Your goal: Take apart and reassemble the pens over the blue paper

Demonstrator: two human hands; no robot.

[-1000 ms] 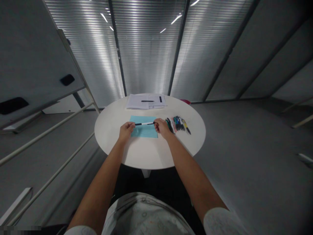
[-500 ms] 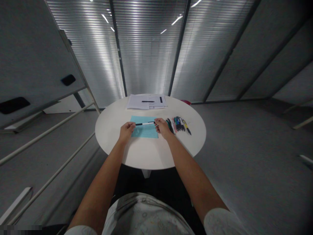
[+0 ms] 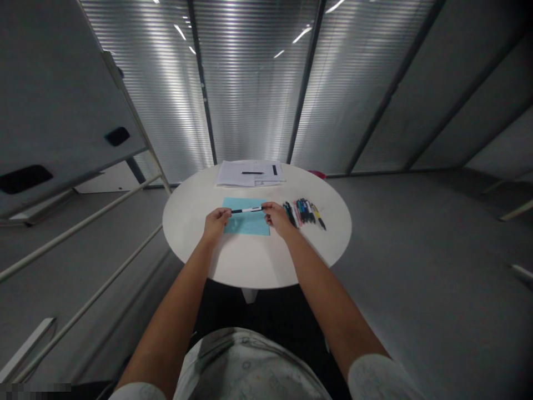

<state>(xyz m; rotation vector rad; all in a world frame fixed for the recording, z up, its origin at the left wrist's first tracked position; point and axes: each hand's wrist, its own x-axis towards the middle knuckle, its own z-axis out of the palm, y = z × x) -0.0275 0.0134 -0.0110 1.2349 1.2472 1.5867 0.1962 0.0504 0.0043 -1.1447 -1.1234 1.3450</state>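
A black-and-white pen (image 3: 250, 210) is stretched level between my two hands, above a light blue sheet (image 3: 245, 224) on the round white table. My left hand (image 3: 216, 221) pinches its left end between thumb and fingers. At the opposite end, my right hand (image 3: 276, 215) closes on the tip, with its other fingers curled. The pen's two ends are hidden by my fingertips. Just right of my right hand lies a row of several pens (image 3: 303, 211) in black, green, pink, blue and yellow.
A stack of white papers (image 3: 233, 173) with a black pen (image 3: 252, 173) on it lies at the far side of the table (image 3: 187, 222). On the left stands a whiteboard (image 3: 62, 100) with a metal frame. Blinds (image 3: 250, 83) hang behind the table.
Both hands keep their grip in nearly the same place. The pen has turned slightly about its length, so dark markings now show on its white part.
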